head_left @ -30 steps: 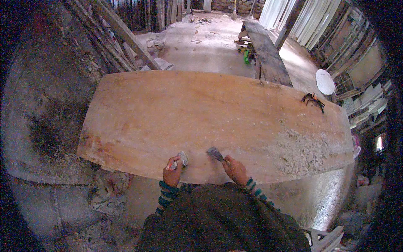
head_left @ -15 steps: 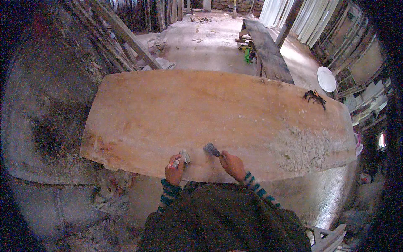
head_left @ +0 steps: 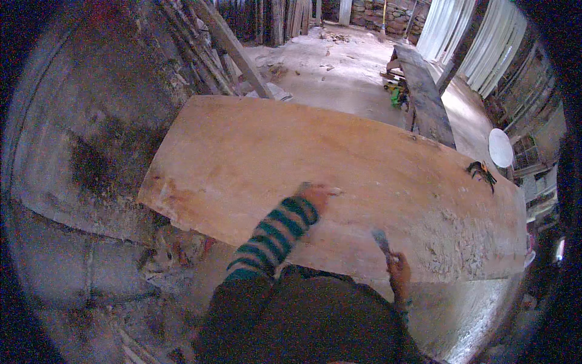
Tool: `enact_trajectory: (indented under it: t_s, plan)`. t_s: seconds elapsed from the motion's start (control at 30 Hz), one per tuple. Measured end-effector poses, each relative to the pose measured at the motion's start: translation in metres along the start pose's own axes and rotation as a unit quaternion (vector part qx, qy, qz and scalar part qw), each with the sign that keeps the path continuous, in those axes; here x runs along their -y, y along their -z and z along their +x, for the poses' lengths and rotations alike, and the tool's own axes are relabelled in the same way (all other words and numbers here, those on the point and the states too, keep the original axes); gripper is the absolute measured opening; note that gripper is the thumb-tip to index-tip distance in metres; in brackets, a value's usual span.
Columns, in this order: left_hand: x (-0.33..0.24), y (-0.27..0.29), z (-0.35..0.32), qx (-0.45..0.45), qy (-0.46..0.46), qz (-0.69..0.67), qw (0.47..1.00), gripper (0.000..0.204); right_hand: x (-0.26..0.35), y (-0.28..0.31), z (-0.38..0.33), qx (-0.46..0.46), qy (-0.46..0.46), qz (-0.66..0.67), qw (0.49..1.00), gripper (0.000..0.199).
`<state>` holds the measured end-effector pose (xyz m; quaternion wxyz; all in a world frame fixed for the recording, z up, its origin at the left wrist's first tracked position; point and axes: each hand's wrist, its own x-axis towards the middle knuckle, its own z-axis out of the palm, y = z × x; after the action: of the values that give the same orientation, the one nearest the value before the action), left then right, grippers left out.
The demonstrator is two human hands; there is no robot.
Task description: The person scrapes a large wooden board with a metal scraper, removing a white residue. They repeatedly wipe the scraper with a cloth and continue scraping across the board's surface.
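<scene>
A large plywood board [head_left: 242,139] lies flat in front of me, with pale, crusty residue [head_left: 454,242] on its right part. My left hand [head_left: 316,196] reaches out over the middle of the board, its arm in a green-striped sleeve. Motion smears its fingers, and something whitish shows at the fingertips. At the board's near edge, right of my body, my right hand [head_left: 398,273] is closed round the handle of a putty knife [head_left: 382,240]. The tool's flat grey head points up and away over the board.
A small dark tangled item [head_left: 481,175] lies at the board's far right corner. Beyond stand a long dark bench [head_left: 427,94] and a round white disc [head_left: 501,148]. Wooden poles [head_left: 233,48] lean at the far left. A grimy grey surface [head_left: 73,133] lies left.
My left hand has swept forward and right from the near edge, where it held a whitish lump. My right hand has moved right and nearer with the putty knife. The view has turned.
</scene>
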<state>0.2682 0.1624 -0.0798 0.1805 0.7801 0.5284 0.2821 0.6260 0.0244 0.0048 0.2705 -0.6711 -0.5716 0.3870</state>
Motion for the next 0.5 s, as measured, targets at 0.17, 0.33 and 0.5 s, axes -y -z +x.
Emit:
enact_trajectory:
  t_s: [0.17,0.33,0.5]
  plan:
    - [-0.120,-0.097,0.078,0.038,-0.026,0.045,0.998,0.024,-0.034,0.038,-0.047,-0.105,-0.114,0.037,0.987,0.026]
    - [-0.144,-0.101,0.093,0.121,0.162,-0.339,0.919,0.025,-0.001,0.044,-0.056,-0.143,-0.058,-0.029,0.988,0.025]
    - [-0.005,0.024,0.047,0.036,0.124,0.163,0.978,0.026,-0.003,0.045,-0.058,-0.143,-0.063,0.036,0.987,0.022]
